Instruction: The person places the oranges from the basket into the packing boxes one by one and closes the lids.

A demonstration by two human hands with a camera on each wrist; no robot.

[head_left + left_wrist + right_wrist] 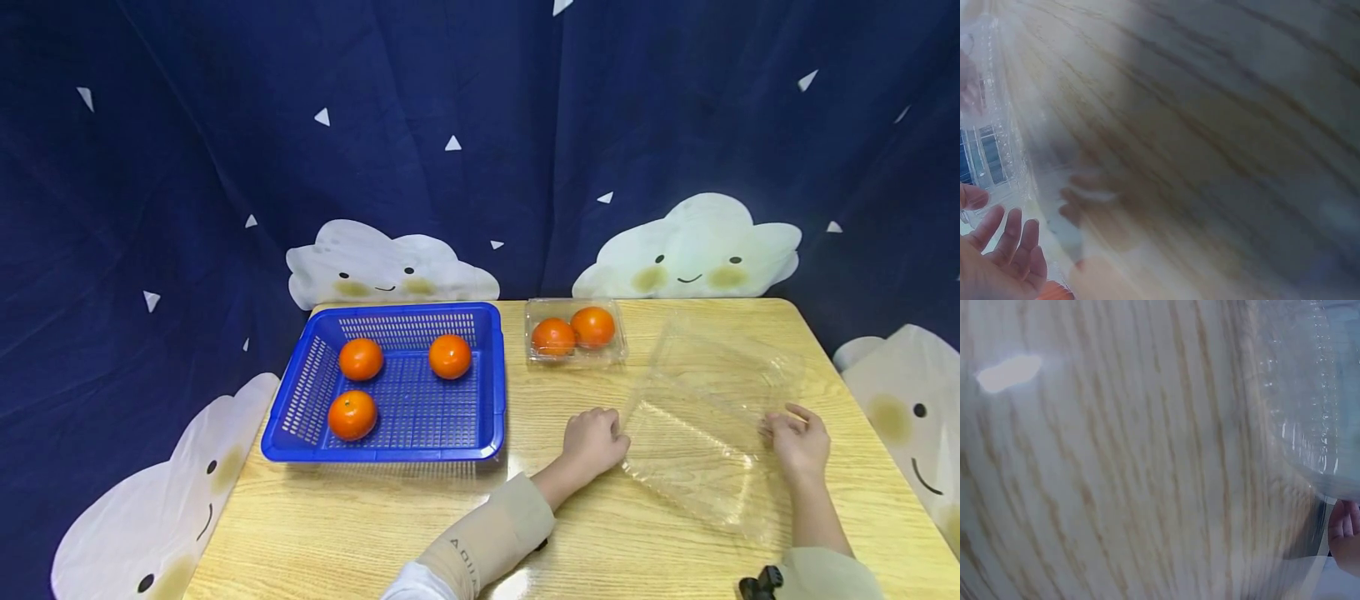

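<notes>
An opened clear plastic clamshell box (697, 425) is tilted between the two hands on the right side of the table. My left hand (596, 442) pinches its left edge; the left wrist view shows the thumb and fingers of this hand (1007, 256) at the clear plastic. On the opposite edge, my right hand (801, 446) pinches the plastic between thumb and fingers. In the right wrist view only part of that hand (1344, 534) appears, under the box's ribbed wall (1310, 425). No fruit shows inside this box.
A blue plastic basket (491, 400) on the left holds three orange fruits, one of them an orange fruit (352, 415) at its front. Behind my left hand stands a closed clear box (577, 354) with two orange fruits. A dark curtain (450, 108) hangs behind the wooden table (360, 533).
</notes>
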